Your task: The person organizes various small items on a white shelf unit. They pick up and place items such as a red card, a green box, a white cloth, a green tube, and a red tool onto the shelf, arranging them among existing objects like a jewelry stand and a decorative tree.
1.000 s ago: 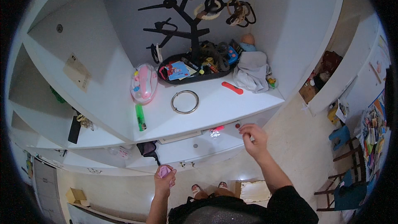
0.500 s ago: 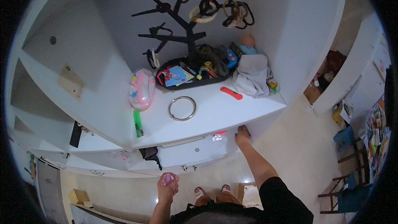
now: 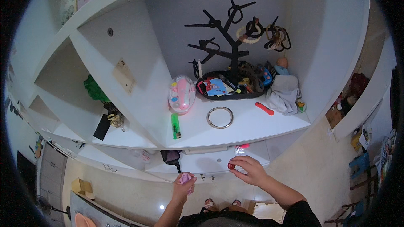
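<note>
In front of the white cabinet, my left hand (image 3: 181,191) is closed round a crumpled pinkish-purple cloth (image 3: 185,178). My right hand (image 3: 255,174) pinches a small dark-red roundish thing (image 3: 231,166) between thumb and fingertips, too small to tell its kind. It is level with the lower shelf (image 3: 202,163), a little to the right of the cloth. On the shelf above lie a silvery metal ring (image 3: 231,118), a green slim thing (image 3: 175,127) and a red slim thing (image 3: 264,108).
A black tree-shaped stand (image 3: 234,54) with hair ties rises from a cluttered tray (image 3: 231,97). Beside it are a clear-and-pink case (image 3: 182,95) and grey cloth (image 3: 283,94). A black pouch (image 3: 171,157) hangs over the lower shelf's edge. An open box (image 3: 267,211) sits by my feet.
My right hand has come out from the lower shelf's right end and moved left, now with the small red thing. My left hand still grips the cloth. The view has shifted left.
</note>
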Tool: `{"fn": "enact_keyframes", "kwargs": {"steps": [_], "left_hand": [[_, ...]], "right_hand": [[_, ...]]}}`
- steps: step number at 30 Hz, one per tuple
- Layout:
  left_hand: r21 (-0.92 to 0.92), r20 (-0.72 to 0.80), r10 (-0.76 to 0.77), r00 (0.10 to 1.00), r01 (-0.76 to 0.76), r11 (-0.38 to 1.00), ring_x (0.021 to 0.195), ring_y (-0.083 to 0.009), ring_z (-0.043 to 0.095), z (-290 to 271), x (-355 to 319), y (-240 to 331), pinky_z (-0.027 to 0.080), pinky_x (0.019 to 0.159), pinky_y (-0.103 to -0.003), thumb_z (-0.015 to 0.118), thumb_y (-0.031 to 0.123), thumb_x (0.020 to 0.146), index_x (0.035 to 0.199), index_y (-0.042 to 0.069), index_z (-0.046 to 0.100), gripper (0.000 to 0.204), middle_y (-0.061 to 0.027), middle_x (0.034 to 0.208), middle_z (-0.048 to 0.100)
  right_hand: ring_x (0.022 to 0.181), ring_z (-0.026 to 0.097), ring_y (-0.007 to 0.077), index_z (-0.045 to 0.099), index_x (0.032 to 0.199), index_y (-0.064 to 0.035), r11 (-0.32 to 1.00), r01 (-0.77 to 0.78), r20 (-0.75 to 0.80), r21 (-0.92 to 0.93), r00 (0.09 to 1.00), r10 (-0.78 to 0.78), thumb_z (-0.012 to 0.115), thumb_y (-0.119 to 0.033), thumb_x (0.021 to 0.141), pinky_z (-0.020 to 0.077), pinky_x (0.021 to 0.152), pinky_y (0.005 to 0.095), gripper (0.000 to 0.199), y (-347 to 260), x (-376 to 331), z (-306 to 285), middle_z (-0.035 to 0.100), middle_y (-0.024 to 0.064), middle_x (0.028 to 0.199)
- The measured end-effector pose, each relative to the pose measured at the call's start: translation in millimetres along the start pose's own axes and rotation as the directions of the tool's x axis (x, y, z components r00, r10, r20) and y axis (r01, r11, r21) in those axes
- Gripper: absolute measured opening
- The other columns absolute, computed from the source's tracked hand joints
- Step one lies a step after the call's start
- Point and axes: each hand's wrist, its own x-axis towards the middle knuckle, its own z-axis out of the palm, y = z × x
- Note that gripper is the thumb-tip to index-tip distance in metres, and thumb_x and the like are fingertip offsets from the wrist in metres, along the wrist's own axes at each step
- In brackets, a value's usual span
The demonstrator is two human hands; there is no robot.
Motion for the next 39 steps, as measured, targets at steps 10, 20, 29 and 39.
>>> {"fn": "enact_keyframes", "kwargs": {"steps": [10,20,29,39], "left_hand": [[-0.045,0.035,0.048,0.998,-0.047,0.998,0.04,-0.0088,0.04,0.6,-8.4,8.0,0.029,0.035,-0.024,0.066,0.001,0.077,0.086,0.007,0.053,0.017,0.0005,0.056,0.047],[-0.058,-0.037,0.076,0.996,-0.078,0.995,0.043,-0.0083,0.041,-28.3,-16.6,5.5,0.029,0.035,-0.023,0.063,0.002,0.078,0.089,0.008,0.052,0.016,0.0006,0.057,0.045],[-0.065,-0.03,0.002,1.0,-0.004,0.998,0.042,-0.0077,0.04,-30.2,-16.5,-4.6,0.029,0.035,-0.022,0.063,0.002,0.078,0.089,0.007,0.051,0.016,0.0009,0.058,0.044],[0.047,-0.143,-0.053,0.988,0.061,0.997,0.04,-0.008,0.04,-38.4,-21.2,-5.6,0.028,0.034,-0.022,0.064,0.005,0.079,0.088,0.007,0.051,0.016,0.0006,0.056,0.044]], "right_hand": [[0.089,0.058,0.0278,0.06,0.103,-0.0022,0.979,0.165,-0.016,-0.118,0.986,-0.168,0.064,-0.008,0.075,0.0472,0.077,0.0355,0.029,-85.8,151.5,-4.5,0.06,0.0119,0.101],[0.083,0.058,0.0277,0.062,0.094,-0.0055,0.957,0.245,-0.154,-0.157,0.951,-0.269,0.063,-0.009,0.075,0.0469,0.072,0.0341,0.019,-77.5,141.8,1.0,0.062,0.0084,0.094],[0.075,0.063,0.024,0.065,0.095,-0.0054,0.821,-0.568,0.168,-0.066,0.804,0.57,0.065,-0.013,0.075,0.0497,0.069,0.0329,0.021,110.8,-51.6,106.6,0.063,0.0121,0.091],[0.088,0.058,0.0289,0.063,0.083,-0.0063,0.706,-0.635,-0.017,-0.314,0.747,0.664,0.067,-0.019,0.071,0.0486,0.073,0.0387,0.018,180.7,-51.9,230.7,0.059,0.0124,0.081]]}}
